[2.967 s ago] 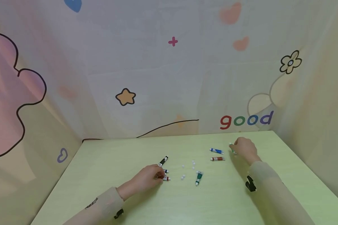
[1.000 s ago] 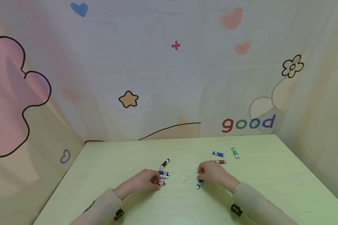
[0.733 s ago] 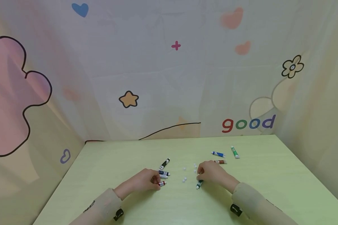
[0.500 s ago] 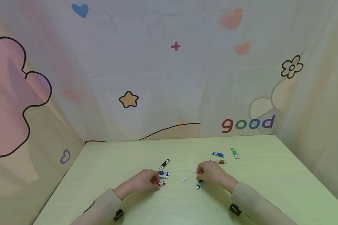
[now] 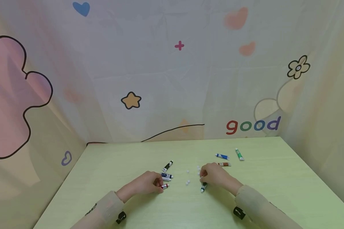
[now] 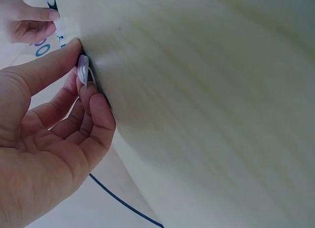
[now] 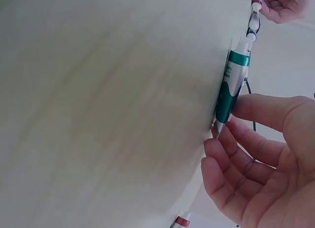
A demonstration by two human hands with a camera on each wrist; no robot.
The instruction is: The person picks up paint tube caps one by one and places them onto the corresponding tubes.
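Observation:
In the head view my left hand (image 5: 147, 183) pinches a small paint tube with a red band (image 5: 165, 186) low at the table. Its crimped end (image 6: 83, 70) shows between thumb and fingers in the left wrist view. Just behind it lie a white tube (image 5: 166, 179) and a navy-banded tube (image 5: 167, 175), both partly covered by the hand. My right hand (image 5: 218, 175) grips a dark green paint tube (image 7: 229, 95) near its flat end, thumb on one side and fingers on the other. The white cap of this tube points toward me.
A black tube (image 5: 167, 166) lies behind the left group. Blue (image 5: 222, 156), light green (image 5: 239, 154) and brownish-red (image 5: 225, 164) tubes lie at the back right. Several small white pieces (image 5: 187, 183) are scattered between the hands. A printed curtain (image 5: 160, 79) hangs behind the table (image 5: 175, 210).
Since three seconds ago my right hand has left the light green tube and come to the dark green one. My left hand has drawn the red-banded tube slightly nearer; lately both hands barely move.

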